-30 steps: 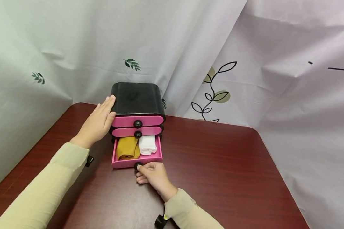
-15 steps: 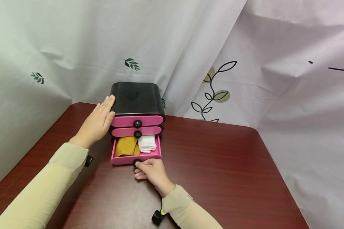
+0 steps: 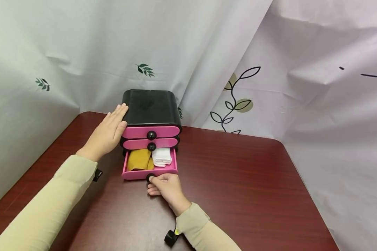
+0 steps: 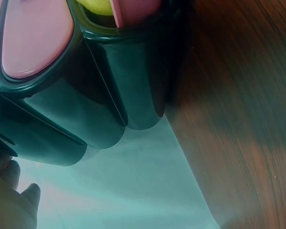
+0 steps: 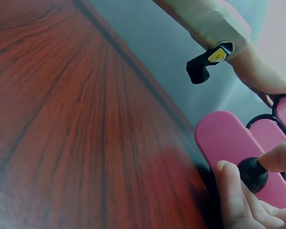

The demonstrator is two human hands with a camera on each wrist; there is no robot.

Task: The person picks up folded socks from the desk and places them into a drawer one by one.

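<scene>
A black cabinet (image 3: 150, 106) with three pink drawers stands at the back of the table. Its bottom drawer (image 3: 135, 175) is pulled out, while the upper two are closed. Inside it lie a folded mustard-yellow cloth (image 3: 139, 159) on the left and a folded white cloth (image 3: 161, 157) on the right. My right hand (image 3: 167, 188) pinches that drawer's round black knob (image 5: 252, 174) between thumb and fingers. Against the cabinet's left side rests my left hand (image 3: 108, 130), its fingers straight. In the left wrist view, only some fingertips (image 4: 32, 193) show, at the lower left corner.
The reddish-brown wooden table (image 3: 238, 181) spreads out to the right of the cabinet. Behind it hangs a pale curtain (image 3: 201, 62) printed with leaves. A small black camera (image 3: 170, 238) is strapped at the right wrist.
The bottom drawer has slid slightly inward, with my right hand moving along on its knob. My left hand has kept its place on the cabinet's side.
</scene>
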